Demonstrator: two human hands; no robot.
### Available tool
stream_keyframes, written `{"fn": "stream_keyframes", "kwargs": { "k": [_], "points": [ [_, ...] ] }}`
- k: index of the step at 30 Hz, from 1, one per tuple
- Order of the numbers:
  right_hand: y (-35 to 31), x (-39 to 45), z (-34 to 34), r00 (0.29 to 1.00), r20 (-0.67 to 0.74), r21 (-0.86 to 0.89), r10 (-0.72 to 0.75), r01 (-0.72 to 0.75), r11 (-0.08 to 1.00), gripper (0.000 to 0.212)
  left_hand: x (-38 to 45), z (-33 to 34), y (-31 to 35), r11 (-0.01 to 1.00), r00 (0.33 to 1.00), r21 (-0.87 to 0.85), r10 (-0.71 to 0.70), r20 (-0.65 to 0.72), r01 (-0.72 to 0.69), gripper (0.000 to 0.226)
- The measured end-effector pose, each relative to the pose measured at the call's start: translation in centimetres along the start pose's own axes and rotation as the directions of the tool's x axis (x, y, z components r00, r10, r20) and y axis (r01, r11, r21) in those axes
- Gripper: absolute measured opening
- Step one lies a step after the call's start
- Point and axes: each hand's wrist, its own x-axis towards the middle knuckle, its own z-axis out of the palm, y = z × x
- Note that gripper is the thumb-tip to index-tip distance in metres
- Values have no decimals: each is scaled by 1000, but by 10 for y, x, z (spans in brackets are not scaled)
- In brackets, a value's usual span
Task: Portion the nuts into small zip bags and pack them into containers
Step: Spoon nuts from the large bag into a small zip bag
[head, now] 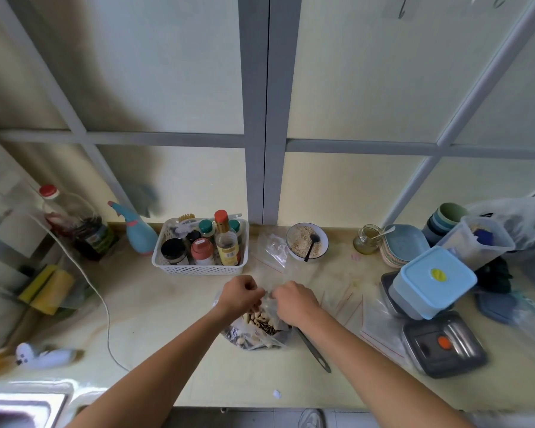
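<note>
While both hands work above the crinkled clear plastic bag of mixed nuts (261,330), left hand (240,295) and right hand (294,301) each pinch a small transparent zip bag (267,299) on the pale yellow counter (167,319).

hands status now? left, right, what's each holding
Left hand: pinching the top edge of a small clear plastic zip bag.
Right hand: pinching the same bag's top edge.

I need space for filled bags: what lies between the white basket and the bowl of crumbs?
In the head view, empty clear zip bags lie on the counter between the white basket and the bowl.
</note>
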Motion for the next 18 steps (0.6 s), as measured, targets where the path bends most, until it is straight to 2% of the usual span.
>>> {"fn": "stream_keyframes", "kwargs": {
  "k": [2,4,6,8,11,14,16,18],
  "points": [
    [0,3,2,995,-46,58,85,-82,995,40,-1,1,1,971,992,205,122,22,-124,21],
    [-3,8,0,979,-114,292,168,-129,948,39,-2,6,3,920,972,316,229,50,-233,28],
    [-8,10,-5,962,-129,552,242,-133,823,32,-5,13,5,876,940,344,331,79,-337,30],
    [-9,10,-6,968,-83,669,238,-123,733,32,-6,16,7,858,915,326,398,69,-397,25],
    [-1,9,-8,983,-34,615,182,-123,779,29,-6,16,3,871,912,293,411,6,-394,25],
    [10,9,-10,982,34,485,185,-178,856,21,-10,17,1,878,905,231,425,25,-419,21],
    [14,9,-9,979,59,509,195,-198,838,23,-11,20,-1,814,848,258,529,37,-520,20],
    [15,6,-7,976,77,638,203,-205,743,19,-9,21,-6,736,791,341,611,35,-584,41]
  ]
}}
